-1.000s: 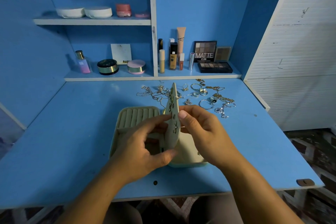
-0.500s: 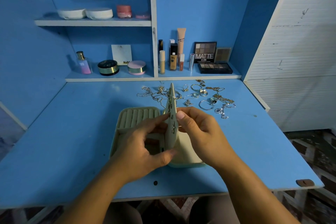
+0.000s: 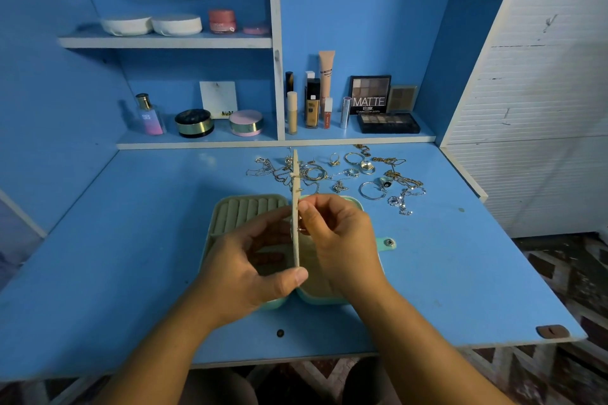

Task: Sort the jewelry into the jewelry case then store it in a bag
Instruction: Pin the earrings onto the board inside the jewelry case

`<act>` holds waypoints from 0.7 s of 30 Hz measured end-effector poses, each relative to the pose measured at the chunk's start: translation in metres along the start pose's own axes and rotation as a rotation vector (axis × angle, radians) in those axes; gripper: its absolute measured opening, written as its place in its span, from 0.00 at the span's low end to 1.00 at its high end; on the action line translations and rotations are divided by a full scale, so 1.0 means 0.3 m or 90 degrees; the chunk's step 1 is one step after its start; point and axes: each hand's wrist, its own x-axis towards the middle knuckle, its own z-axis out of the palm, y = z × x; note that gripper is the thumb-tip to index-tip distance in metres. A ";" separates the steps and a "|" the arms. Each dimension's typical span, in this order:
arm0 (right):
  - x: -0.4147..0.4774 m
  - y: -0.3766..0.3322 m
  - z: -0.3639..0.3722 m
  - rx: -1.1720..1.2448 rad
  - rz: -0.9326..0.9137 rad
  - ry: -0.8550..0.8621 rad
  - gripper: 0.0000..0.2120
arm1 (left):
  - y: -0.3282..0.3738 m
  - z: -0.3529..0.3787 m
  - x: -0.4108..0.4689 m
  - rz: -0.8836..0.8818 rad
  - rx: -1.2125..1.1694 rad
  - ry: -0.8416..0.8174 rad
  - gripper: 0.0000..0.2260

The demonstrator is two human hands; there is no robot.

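An open mint-green jewelry case (image 3: 245, 212) with beige ring rolls lies on the blue desk in front of me. Its thin beige earring panel (image 3: 295, 181) stands upright, seen edge-on, with small earrings pinned through it. My left hand (image 3: 250, 268) grips the panel's lower edge between thumb and fingers. My right hand (image 3: 342, 242) pinches something small against the panel's right face; what it holds is too small to tell. Loose gold and silver jewelry (image 3: 368, 177) lies scattered behind the case.
Cosmetics line the low shelf: a perfume bottle (image 3: 149, 115), round compacts (image 3: 194, 123), tubes (image 3: 326, 76) and eyeshadow palettes (image 3: 388, 123). White pads sit on the upper shelf (image 3: 164, 41). A white wall panel (image 3: 539, 92) stands on the right. The case's snap tab (image 3: 388, 243) sticks out right.
The panel has swung from a slight tilt to fully edge-on and upright. My right hand's fingertips slid a little lower along its right face. The left hand keeps its grip.
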 end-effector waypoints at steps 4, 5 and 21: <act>0.004 0.003 -0.002 -0.073 -0.028 -0.008 0.06 | -0.004 -0.002 0.003 -0.001 -0.009 -0.005 0.29; 0.003 0.002 -0.003 -0.084 -0.034 -0.009 0.05 | -0.004 -0.002 0.004 -0.001 -0.009 -0.007 0.29; -0.001 0.003 -0.011 -0.074 -0.057 -0.022 0.03 | 0.000 -0.002 0.001 -0.003 0.004 -0.016 0.30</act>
